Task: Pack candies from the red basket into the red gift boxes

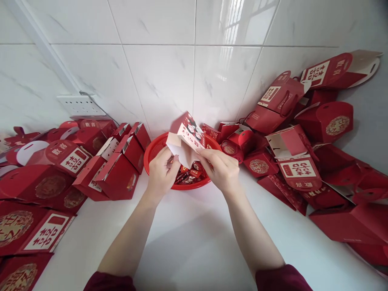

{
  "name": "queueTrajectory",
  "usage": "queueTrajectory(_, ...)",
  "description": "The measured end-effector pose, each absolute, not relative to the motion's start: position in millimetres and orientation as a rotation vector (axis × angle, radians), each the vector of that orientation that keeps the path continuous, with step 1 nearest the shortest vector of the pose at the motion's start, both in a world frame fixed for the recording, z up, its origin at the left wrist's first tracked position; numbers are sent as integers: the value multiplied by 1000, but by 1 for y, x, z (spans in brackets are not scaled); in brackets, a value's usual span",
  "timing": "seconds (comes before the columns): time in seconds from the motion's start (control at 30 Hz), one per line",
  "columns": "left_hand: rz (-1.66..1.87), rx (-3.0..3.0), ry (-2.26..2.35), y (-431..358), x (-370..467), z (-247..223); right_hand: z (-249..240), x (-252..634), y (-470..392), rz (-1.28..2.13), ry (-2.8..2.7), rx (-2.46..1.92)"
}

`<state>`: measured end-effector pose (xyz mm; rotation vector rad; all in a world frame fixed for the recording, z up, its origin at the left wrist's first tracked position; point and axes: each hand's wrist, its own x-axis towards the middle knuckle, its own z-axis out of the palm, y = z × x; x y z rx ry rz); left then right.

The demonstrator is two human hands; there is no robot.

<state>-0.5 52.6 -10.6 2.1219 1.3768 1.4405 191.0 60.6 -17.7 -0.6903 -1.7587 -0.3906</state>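
Observation:
Both hands hold a small red paper gift box with white inner flaps and a printed picture on its front. My left hand pinches a pale flap at the box's left side. Fingers of my right hand are closed on its lower right edge. The box's mouth is open, tilted toward me. Beneath it stands a red plastic basket, and wrapped red candies lie inside. The box and my hands hide part of the basket.
Folded red gift boxes stand left of the basket, beside a pile of patterned boxes. More red boxes are heaped on the right. A white tiled wall rises behind, with a socket strip and a grey cable.

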Motion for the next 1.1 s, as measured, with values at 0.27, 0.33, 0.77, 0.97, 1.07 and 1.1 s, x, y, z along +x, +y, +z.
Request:
queueTrajectory(0.27, 1653, 3007, 1451, 90, -35, -43, -29, 197, 80, -355, -1794, -967)
queueTrajectory(0.33, 1650, 3006, 1495, 91, -35, -43, -32, 197, 83, -354, -1801, -1022)
queueTrajectory(0.77, 1695, 2783, 1510, 82, -27, -27, -24, 200, 74, -136, -1874, -923)
queueTrajectory(0.97, 2051, 2643, 1037, 38, -18, 16, -5, 207, 46, 404, -1511, -658)
queueTrajectory(1.07, 2258, 2466, 1002, 17, -17, 33, 2, 213, 39, 667, -1396, -598)
queueTrajectory(1.1, 2271, 2426, 992, 10, -18, 38, 3, 215, 38, 747, -1408, -578)
